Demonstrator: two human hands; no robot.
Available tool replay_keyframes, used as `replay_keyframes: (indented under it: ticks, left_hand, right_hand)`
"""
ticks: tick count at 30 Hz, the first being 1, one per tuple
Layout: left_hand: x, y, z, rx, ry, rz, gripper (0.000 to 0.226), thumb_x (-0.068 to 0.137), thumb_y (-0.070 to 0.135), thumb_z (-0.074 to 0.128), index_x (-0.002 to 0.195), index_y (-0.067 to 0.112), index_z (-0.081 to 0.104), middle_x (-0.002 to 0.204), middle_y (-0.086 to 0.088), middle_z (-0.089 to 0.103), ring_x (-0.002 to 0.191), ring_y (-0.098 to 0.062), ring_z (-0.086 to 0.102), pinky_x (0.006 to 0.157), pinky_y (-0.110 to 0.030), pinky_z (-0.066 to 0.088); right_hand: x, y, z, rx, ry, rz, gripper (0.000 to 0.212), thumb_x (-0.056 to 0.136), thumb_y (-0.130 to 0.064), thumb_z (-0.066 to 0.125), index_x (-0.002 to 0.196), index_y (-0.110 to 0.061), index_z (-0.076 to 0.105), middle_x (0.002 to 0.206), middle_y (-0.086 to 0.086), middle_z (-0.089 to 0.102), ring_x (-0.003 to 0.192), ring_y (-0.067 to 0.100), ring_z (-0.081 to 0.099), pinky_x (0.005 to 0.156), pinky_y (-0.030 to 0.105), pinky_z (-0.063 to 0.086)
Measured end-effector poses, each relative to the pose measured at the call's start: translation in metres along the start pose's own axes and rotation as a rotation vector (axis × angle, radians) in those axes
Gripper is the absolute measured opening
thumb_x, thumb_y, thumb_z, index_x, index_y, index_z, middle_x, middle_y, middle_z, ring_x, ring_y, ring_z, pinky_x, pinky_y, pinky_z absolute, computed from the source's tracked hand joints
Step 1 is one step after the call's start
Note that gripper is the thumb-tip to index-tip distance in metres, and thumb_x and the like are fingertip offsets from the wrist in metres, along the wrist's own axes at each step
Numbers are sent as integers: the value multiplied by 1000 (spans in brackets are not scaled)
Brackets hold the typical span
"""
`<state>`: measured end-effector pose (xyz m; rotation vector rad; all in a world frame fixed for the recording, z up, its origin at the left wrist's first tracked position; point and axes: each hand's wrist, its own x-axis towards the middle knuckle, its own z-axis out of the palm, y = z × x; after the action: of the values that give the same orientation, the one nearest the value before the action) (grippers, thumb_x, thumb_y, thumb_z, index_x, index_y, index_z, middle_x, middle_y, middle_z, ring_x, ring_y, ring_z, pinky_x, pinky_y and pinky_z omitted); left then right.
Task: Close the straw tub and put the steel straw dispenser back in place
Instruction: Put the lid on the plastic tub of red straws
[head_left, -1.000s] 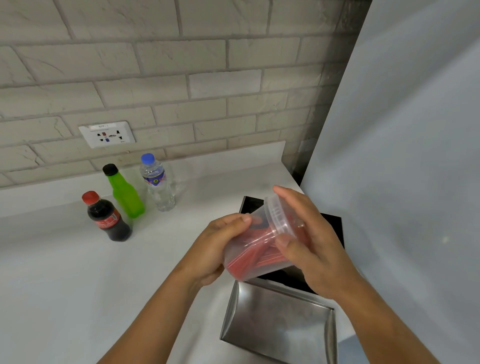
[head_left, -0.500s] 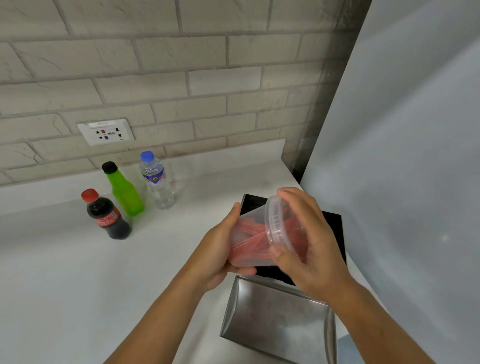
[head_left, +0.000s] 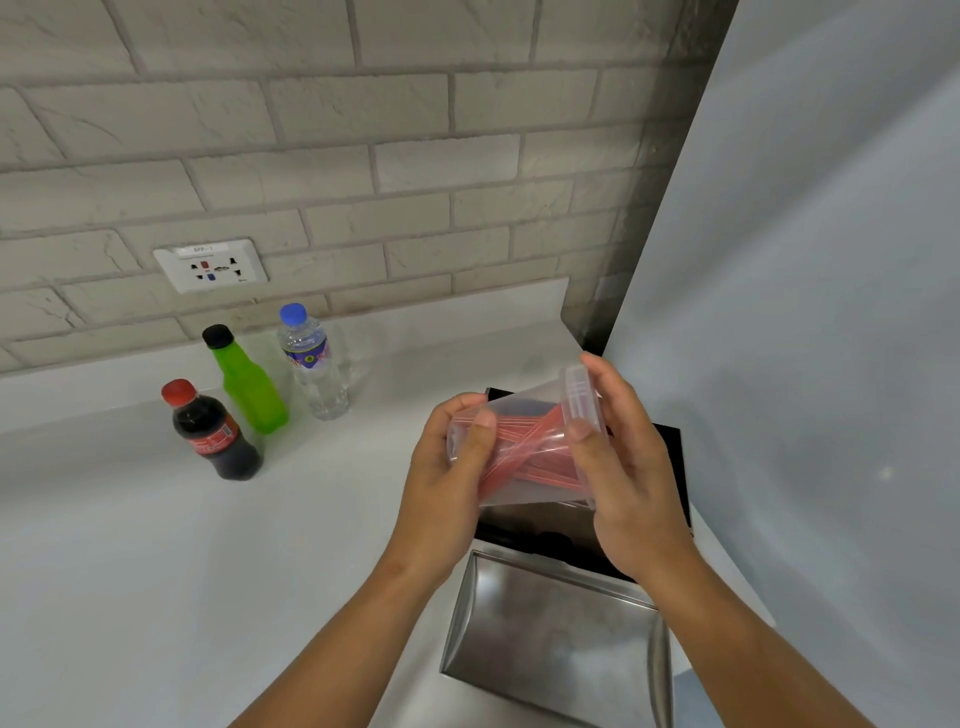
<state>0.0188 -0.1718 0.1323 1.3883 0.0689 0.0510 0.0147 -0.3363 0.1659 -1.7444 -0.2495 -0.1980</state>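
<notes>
Gripping a clear tub (head_left: 519, 457) of red straws (head_left: 524, 452) at centre frame, the left hand (head_left: 447, 483) curls fingers round its base while the right hand (head_left: 623, 467) presses the lid (head_left: 579, 400) on, fingers wrapped over the rim. Below, at lower right, sits the steel dispenser (head_left: 550, 639) on the white counter (head_left: 156, 545).

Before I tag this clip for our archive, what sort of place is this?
Probably a drinks or cafe service counter: a white counter along a brick wall, three bottled drinks such as the cola bottle, and a steel straw dispenser below the straw tub held in both hands.
</notes>
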Motion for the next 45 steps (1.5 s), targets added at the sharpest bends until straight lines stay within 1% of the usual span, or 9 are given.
replay_keyframes:
  ticks: [4, 10, 13, 20, 28, 34, 37, 41, 45]
  left_hand:
    - [-1, 0, -3, -68, 0, -53, 35, 85, 62, 66, 112, 41, 72, 114, 0, 77, 107, -23, 75, 86, -35, 59]
    - [7, 8, -13, -266, -88, -320, 60, 101, 56, 50, 134, 11, 71, 135, -26, 69, 130, -45, 62, 116, -59, 43]
    - [8, 10, -14, -270, -117, -337, 62, 99, 57, 50, 135, 10, 71, 136, -27, 69, 130, -45, 63, 117, -65, 39]
    - [2, 1, -6, -155, 19, -205, 57, 102, 58, 45, 119, 15, 79, 121, -21, 77, 116, -40, 72, 110, -65, 48]
    - [-6, -6, 0, -146, 132, -226, 56, 94, 62, 51, 105, 17, 82, 109, -21, 79, 106, -45, 74, 97, -72, 53]
    - [1, -1, -8, -137, 58, -241, 56, 96, 59, 52, 115, 15, 80, 115, -22, 78, 110, -44, 73, 87, -54, 61]
    - [2, 1, -7, -65, 68, -169, 60, 94, 63, 51, 114, 13, 78, 114, -19, 78, 111, -39, 73, 99, -57, 57]
    - [-2, -2, 1, 2, 124, -81, 56, 87, 70, 49, 95, 25, 81, 98, -7, 81, 91, -23, 78, 79, -33, 61]
    - [-6, -5, 3, 14, 172, -67, 55, 85, 71, 49, 90, 25, 79, 93, -8, 81, 89, -29, 76, 83, -45, 57]
  right_hand:
    - [2, -1, -3, -40, -42, 5, 60, 89, -73, 53, 144, -56, 39, 151, -19, 50, 138, 8, 53, 109, 43, 51]
    - [10, 4, -16, -232, -265, -270, 75, 96, -65, 55, 159, -30, 32, 166, -2, 33, 153, 21, 35, 116, 46, 44]
    - [15, 3, -17, -257, -255, -313, 75, 97, -64, 55, 159, -29, 33, 167, -2, 33, 154, 20, 35, 116, 45, 44]
    - [12, -3, -2, -159, -75, -245, 65, 96, -67, 52, 148, -29, 46, 148, -15, 53, 138, 15, 54, 104, 23, 49]
    - [6, -5, 4, -155, -51, -112, 46, 92, -59, 58, 134, -43, 52, 125, -32, 61, 117, 6, 63, 87, 14, 51]
    - [10, -5, -7, -170, -174, -135, 66, 91, -75, 50, 148, -42, 40, 150, -21, 50, 138, 14, 53, 103, 25, 50]
    - [10, -4, -4, -136, -145, -136, 60, 94, -68, 53, 147, -43, 41, 150, -18, 52, 139, 12, 53, 106, 27, 50]
    - [9, -3, -1, -107, -76, -130, 54, 94, -50, 57, 145, -37, 47, 148, -11, 57, 138, 13, 54, 108, 31, 49]
    - [6, -3, 2, -112, -53, -110, 51, 92, -52, 55, 142, -42, 47, 144, -23, 55, 136, 4, 54, 106, 25, 49]
